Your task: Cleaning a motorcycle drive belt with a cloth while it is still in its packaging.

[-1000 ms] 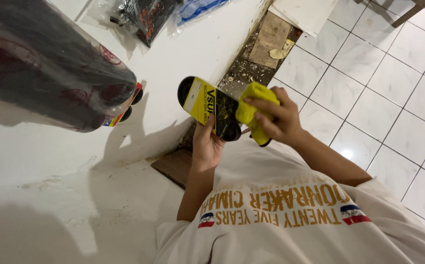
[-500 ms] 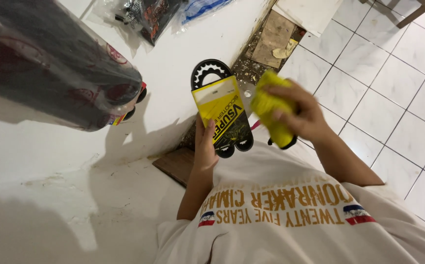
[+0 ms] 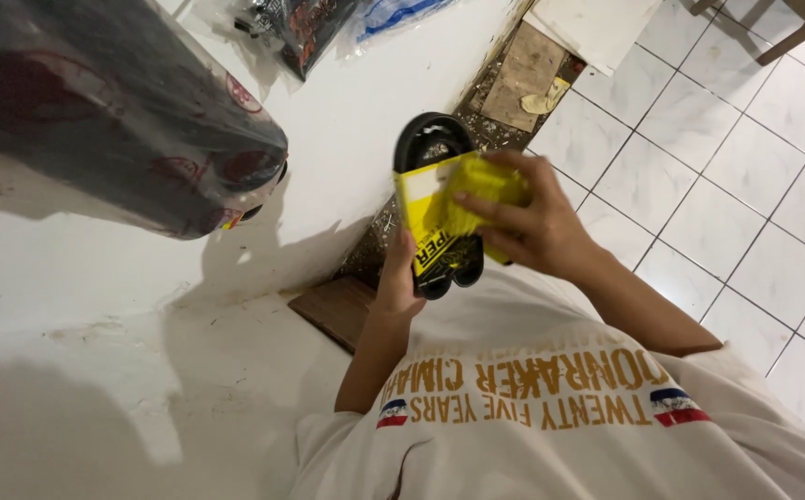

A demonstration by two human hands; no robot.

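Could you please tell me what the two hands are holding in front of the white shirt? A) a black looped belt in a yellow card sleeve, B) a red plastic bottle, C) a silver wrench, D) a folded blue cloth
A: the left hand grips the lower end of the black belt, while the right hand grasps its yellow card sleeve.

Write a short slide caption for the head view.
Both hands, left hand and right hand, hold a black belt in yellow packaging.

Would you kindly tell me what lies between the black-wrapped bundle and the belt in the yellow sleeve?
In the head view, only bare white surface with shadow lies between the bundle and the belt.
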